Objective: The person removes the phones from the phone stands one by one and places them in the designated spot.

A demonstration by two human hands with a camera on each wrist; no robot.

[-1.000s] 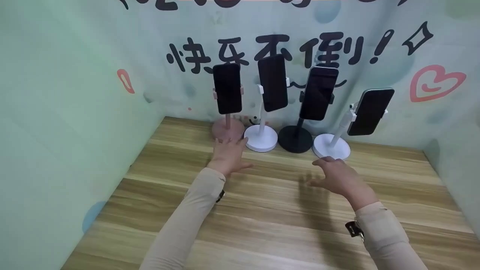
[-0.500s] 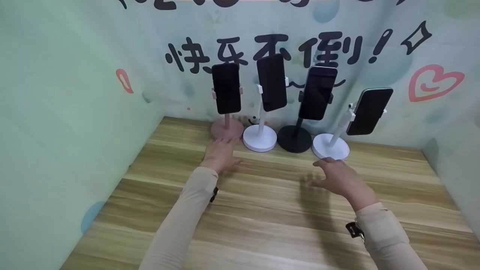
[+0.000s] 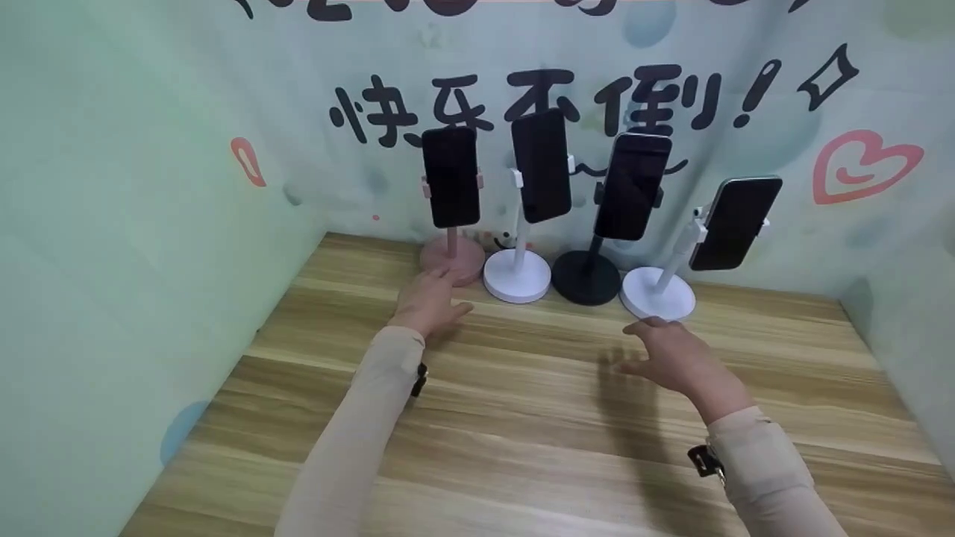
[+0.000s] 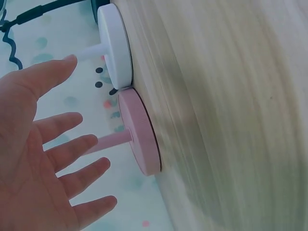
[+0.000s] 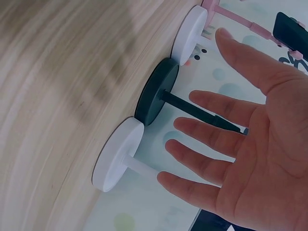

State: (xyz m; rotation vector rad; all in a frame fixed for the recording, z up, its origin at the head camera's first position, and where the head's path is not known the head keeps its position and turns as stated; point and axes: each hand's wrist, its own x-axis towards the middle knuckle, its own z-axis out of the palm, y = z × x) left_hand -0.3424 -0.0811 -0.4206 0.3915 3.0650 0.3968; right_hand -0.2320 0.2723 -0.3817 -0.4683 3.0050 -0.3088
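Note:
My left hand, fingers spread, hovers before the round base of the pink phone stand. In the left wrist view its fingers look relaxed and hold nothing. To the right of the pink stand are a white phone stand, a black phone stand and another white phone stand. My right hand is raised over the wood in front of the rightmost white stand, thumb apart from the other fingers. The right wrist view shows its palm bare. Each stand holds a dark-screened phone upright or tilted.
The stands line the back edge of the wood-grain table, bases side by side. Behind them hangs a pale printed backdrop with black lettering and a pink heart. A pale green wall bounds the left side.
My left hand has moved left, from between the pink and left white stands to the pink stand's front left. The right hand has barely moved, and the stands and phones stay put.

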